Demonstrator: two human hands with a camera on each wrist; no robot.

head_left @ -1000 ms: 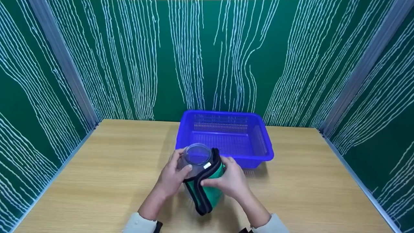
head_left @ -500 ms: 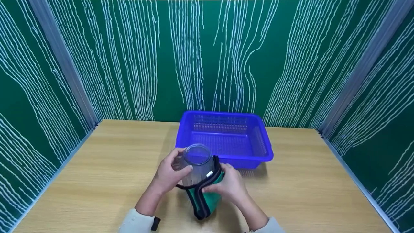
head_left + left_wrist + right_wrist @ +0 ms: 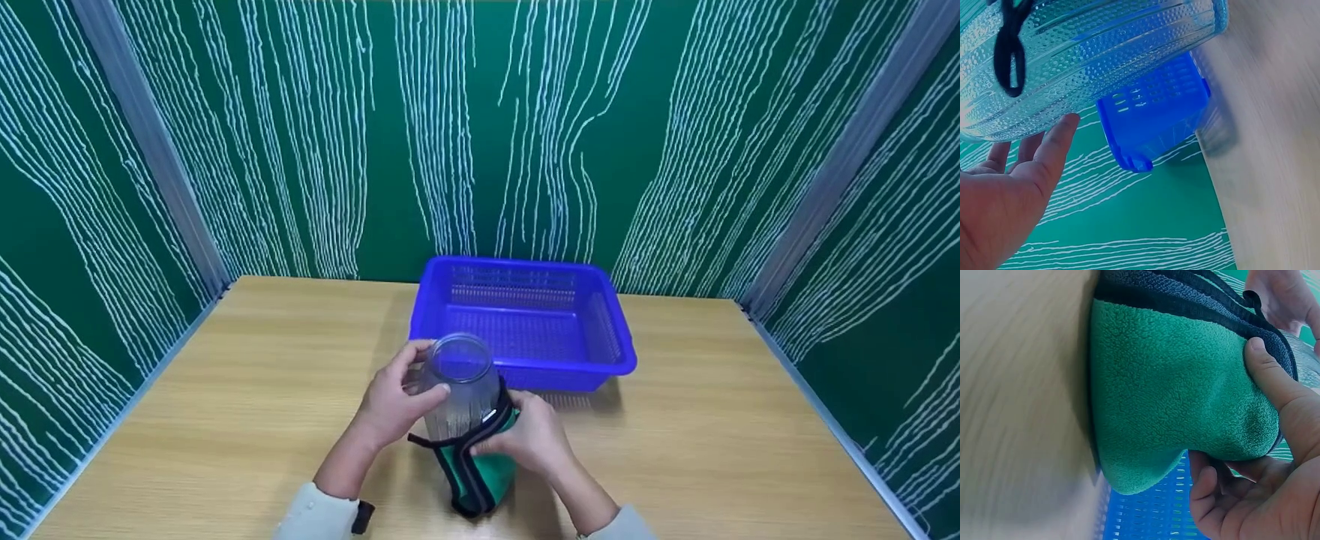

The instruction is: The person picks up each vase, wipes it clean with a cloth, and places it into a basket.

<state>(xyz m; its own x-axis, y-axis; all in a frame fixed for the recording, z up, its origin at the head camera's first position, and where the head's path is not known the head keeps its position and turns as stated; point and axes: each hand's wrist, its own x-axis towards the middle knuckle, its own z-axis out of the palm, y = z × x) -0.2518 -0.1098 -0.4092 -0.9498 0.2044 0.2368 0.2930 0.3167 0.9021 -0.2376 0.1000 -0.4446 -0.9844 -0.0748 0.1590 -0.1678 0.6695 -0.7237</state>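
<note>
Left hand (image 3: 390,403) gripping jar (image 3: 466,405); right hand (image 3: 537,436) pinching green cloth (image 3: 1168,382); lower jar partly hidden.

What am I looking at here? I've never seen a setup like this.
No machine here, just a person working bare-handed. The wide views come from a camera worn on the head, looking forward and down; the close ones come from cameras on the left and right wrists, tipped sideways. The left hand holds a clear jar; the right hand grips a green cloth with dark edging, which lies against the jar's lower part. Beyond them, a blue basket stands on the wooden table.
</note>
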